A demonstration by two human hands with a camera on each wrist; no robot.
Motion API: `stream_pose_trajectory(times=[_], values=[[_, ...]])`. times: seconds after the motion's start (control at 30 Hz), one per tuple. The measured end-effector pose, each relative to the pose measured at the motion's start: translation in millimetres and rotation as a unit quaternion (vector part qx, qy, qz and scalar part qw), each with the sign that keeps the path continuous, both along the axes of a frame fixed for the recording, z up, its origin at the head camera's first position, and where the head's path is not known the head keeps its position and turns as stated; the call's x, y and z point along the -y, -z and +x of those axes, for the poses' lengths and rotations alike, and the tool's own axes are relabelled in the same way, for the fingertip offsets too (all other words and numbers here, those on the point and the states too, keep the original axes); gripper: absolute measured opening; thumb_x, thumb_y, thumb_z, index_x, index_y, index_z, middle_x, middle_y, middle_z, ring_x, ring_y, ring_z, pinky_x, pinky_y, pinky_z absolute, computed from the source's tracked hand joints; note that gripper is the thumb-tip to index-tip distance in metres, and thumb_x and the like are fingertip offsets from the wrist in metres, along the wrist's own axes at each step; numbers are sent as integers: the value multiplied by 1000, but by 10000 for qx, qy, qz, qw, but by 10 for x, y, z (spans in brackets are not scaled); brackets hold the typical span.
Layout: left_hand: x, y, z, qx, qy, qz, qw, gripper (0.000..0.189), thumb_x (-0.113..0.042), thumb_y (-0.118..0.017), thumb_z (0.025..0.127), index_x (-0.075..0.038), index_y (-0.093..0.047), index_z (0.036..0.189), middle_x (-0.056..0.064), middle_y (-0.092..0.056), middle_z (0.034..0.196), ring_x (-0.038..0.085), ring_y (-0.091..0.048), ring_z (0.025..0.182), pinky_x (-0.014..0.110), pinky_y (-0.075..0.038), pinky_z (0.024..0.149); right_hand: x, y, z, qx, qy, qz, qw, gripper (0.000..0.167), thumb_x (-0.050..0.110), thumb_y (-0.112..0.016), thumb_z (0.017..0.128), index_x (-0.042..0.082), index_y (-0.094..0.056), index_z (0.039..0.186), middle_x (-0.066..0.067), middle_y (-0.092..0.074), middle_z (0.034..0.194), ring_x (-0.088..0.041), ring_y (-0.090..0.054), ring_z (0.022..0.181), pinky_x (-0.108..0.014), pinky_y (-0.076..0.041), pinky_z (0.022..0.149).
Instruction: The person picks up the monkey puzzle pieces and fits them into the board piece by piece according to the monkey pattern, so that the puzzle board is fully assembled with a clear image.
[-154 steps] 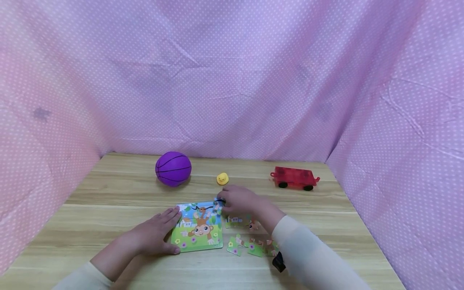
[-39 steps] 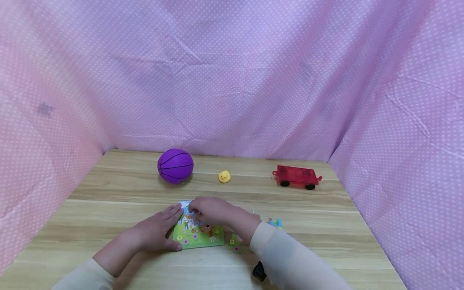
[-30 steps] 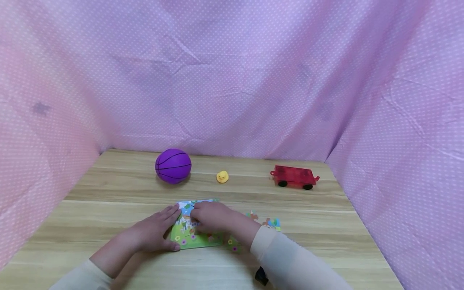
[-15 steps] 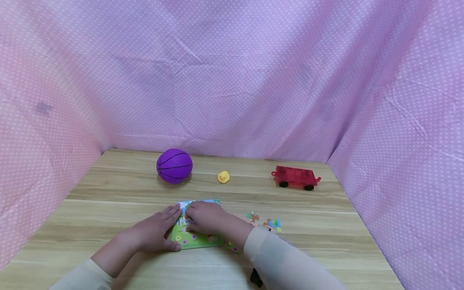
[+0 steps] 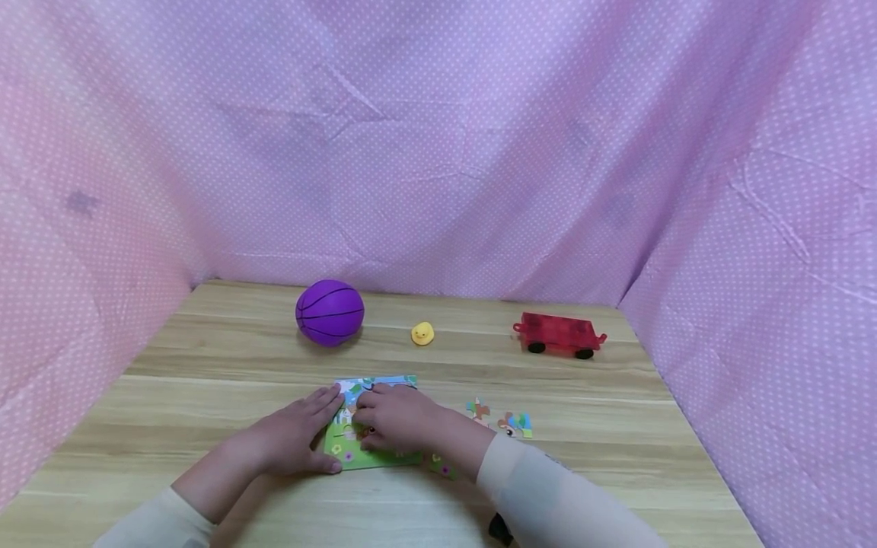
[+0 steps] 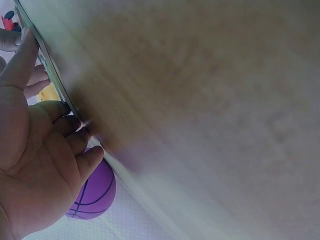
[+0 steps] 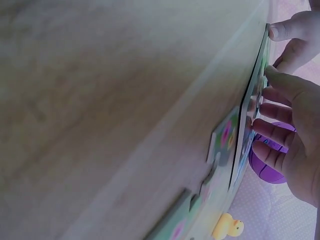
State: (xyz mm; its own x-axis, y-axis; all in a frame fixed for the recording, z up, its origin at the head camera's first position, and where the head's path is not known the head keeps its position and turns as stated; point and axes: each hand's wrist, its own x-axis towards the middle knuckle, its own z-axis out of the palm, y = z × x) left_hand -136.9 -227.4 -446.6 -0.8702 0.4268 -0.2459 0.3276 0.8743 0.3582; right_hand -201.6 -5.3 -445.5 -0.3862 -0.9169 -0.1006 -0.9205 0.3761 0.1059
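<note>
A jigsaw puzzle board (image 5: 375, 460) with a cartoon picture in green and blue lies flat on the wooden table. My left hand (image 5: 288, 438) rests along its left side; the fingers and thumb touch its edge, also in the left wrist view. Over the middle of the board is my right hand (image 5: 403, 418), its fingertips spread on the puzzle pieces there. In the right wrist view those fingers look fairly straight, and no piece shows between them. Loose jigsaw pieces (image 5: 516, 425) lie to the right, one flowered piece (image 5: 441, 466) close to the board. My right forearm hides part of that area.
Behind the board stand a purple basketball (image 5: 330, 313), a small yellow duck (image 5: 422, 333) and a red toy wagon (image 5: 558, 335) with black wheels. A black object (image 5: 500, 529) shows under the right sleeve. Pink dotted cloth (image 5: 438, 152) encloses the table's back and sides.
My right hand has gone from the board's upper right corner to its middle, and its fingers have lately spread. Fewer loose pieces show at the right. My left hand has stayed put.
</note>
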Motion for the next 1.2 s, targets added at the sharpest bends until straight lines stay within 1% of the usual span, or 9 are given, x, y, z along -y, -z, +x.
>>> stream_pose_trajectory(times=[0.17, 0.3, 0.43, 0.57, 0.7, 0.8, 0.87, 1.03, 1.2], values=[[-7, -25, 3, 3, 8, 5, 10000, 108, -68, -68, 77, -3, -27, 154, 15, -18, 163, 39, -18, 149, 58, -25, 118, -15, 3, 8, -36, 29, 15, 10000, 28, 52, -55, 97, 33, -64, 117, 13, -58, 127, -7, -52, 116, -22, -48, 96], [-11, -40, 1, -20, 15, 3, 10000, 108, -67, -68, 78, -2, -27, 154, 15, -19, 163, 39, -19, 149, 58, -25, 118, -10, -4, 18, -16, 67, 43, 10000, 30, 51, -55, 97, 34, -62, 120, 15, -55, 132, -8, -50, 122, -24, -48, 100], [-11, -36, -8, -7, 43, -36, 10000, 107, -66, -68, 78, -2, -27, 154, 16, -19, 163, 39, -19, 149, 59, -25, 117, -2, -9, 25, 43, 129, 124, 9998, 30, 52, -55, 96, 36, -62, 122, 17, -55, 134, -7, -50, 120, -23, -49, 95], [-29, -25, -13, -72, 79, -365, 9993, 107, -69, -66, 78, -3, -28, 154, 15, -20, 163, 38, -21, 149, 59, -25, 118, -1, -11, 36, 28, 99, 241, 9997, 33, 53, -55, 96, 38, -60, 124, 17, -54, 136, -7, -50, 120, -26, -50, 92], [-78, -44, -14, -246, 183, -770, 9966, 107, -71, -64, 79, -1, -31, 152, 17, -24, 161, 38, -24, 148, 59, -25, 118, -18, -16, 50, -76, 120, 424, 9990, 38, 55, -52, 96, 38, -57, 131, 16, -51, 141, -10, -48, 126, -33, -49, 101], [-104, -58, -15, -306, 222, -926, 9950, 106, -71, -64, 79, 1, -33, 151, 19, -27, 160, 39, -26, 147, 58, -25, 118, -37, -26, 54, -141, 108, 526, 9985, 43, 56, -51, 97, 37, -54, 136, 16, -49, 143, -12, -47, 130, -36, -45, 107], [-103, -50, -16, -308, 198, -944, 9949, 106, -72, -64, 78, 0, -34, 151, 18, -27, 160, 38, -25, 147, 57, -25, 118, -45, -33, 56, -145, 70, 532, 9985, 44, 55, -50, 97, 37, -53, 137, 15, -49, 144, -12, -46, 132, -36, -44, 109], [-67, -2, -6, -451, 149, -687, 9965, 107, -71, -65, 78, 1, -34, 151, 19, -27, 160, 39, -25, 147, 58, -26, 117, -55, -44, 43, -87, -34, 377, 9992, 40, 51, -52, 98, 35, -55, 134, 14, -50, 144, -12, -46, 133, -35, -45, 108], [-61, -10, 22, -717, 333, -568, 9952, 102, -69, -64, 80, 0, -36, 150, 18, -30, 159, 39, -26, 147, 59, -27, 117, -74, -32, 18, -76, -104, 297, 9995, 40, 49, -51, 99, 34, -54, 136, 14, -50, 143, -11, -47, 132, -33, -49, 103]])
